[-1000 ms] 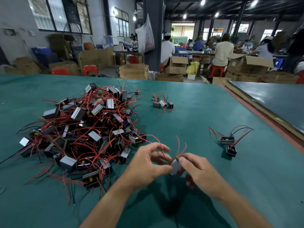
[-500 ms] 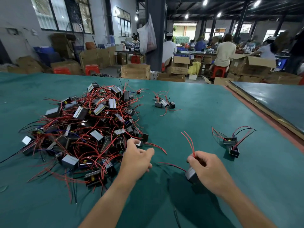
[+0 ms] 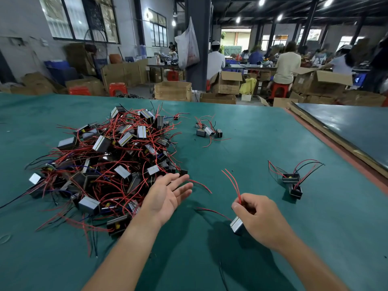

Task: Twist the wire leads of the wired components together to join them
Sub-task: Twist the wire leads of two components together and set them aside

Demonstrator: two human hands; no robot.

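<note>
I see a factory workshop: seated workers (image 3: 286, 64) at tables, stacked cardboard boxes (image 3: 172, 90), a green bench (image 3: 252, 143) heaped with wired components (image 3: 109, 160).

Right hand (image 3: 258, 219) gripped grey wired component (image 3: 236, 224) over green worktop (image 3: 252, 148), fingers pinching its two red leads (image 3: 232, 183) upright. Left hand (image 3: 168, 196) was spread palm-up, fingers straight, at edge of large pile of components (image 3: 105, 160) tangled in red wire. Two components (image 3: 291, 181) sat well right, small cluster (image 3: 207, 131) farther back. Seated workers (image 3: 286, 61), cardboard boxes (image 3: 173, 90) filled hall behind.
</note>
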